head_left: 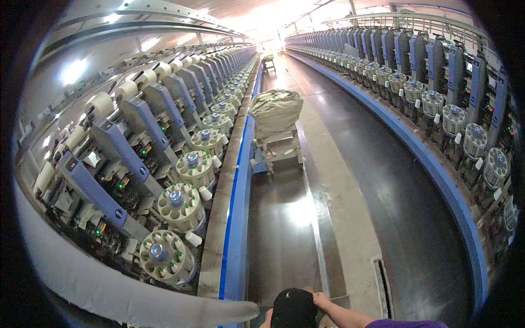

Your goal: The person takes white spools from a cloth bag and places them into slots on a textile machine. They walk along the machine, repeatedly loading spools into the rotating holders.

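Note:
A black cap point(294, 309) with a small pale mark on it is at the lower edge, upright in front of me. My right hand point(322, 302) grips its right side, the fingers closed on the edge. On the other side, only a small part of my left hand point(267, 318) shows; it is closed against the cap's left edge, most of it cut off by the frame. A purple sleeve point(404, 324) covers my right arm higher up.
Yarn winding machines with blue panels point(95, 186) and round bobbin magazines point(167, 257) line both sides of the aisle. Ahead stands a cart point(284, 150) carrying a large pale cloth bag point(276, 109). A thick grey hose point(147, 306) curves across the lower left. A floor slot point(383, 287) lies at right.

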`<state>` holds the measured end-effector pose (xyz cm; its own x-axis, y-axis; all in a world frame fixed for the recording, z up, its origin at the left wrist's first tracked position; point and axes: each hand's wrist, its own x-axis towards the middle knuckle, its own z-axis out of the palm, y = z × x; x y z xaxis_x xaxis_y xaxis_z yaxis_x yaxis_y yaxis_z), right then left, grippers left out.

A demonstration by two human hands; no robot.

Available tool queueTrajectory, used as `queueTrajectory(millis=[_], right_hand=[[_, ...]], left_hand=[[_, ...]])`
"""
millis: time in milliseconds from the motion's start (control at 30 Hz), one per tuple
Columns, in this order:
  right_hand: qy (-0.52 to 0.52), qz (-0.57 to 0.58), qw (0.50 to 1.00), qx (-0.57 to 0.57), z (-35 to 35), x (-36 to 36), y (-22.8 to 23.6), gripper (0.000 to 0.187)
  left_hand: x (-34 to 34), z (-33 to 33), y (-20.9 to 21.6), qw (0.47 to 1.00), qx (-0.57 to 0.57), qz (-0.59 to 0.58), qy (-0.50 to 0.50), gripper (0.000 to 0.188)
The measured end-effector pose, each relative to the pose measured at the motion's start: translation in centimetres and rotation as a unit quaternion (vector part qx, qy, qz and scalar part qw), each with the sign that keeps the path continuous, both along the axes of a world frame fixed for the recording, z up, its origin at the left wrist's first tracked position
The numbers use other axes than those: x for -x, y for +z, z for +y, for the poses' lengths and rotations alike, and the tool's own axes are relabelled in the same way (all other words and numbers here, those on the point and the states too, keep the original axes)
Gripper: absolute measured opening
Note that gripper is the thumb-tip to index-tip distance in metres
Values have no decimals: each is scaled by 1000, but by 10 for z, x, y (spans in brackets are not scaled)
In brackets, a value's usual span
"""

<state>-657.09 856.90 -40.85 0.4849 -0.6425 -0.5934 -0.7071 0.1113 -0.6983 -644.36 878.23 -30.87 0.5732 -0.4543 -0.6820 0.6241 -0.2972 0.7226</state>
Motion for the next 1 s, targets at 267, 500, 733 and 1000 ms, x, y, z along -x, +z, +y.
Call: queueTrajectory(millis=[267, 500, 733, 1000], right_hand=[[-161, -211, 871, -412, -32, 7, 73, 29], [155, -200, 959, -128, -53, 56, 112, 31], [82, -61, 978, -181, -237, 34, 80, 31], [-267, 166, 949, -22, -452, 96, 141, 18]], left_hand=[[-55, -52, -6, 1000, -5, 7, 17, 27], [-114, -150, 38, 996, -10, -29, -84, 25], [-190, -281, 62, 984, 15, -54, -169, 23], [-344, -504, 88, 959, 15, -81, -271, 21]])
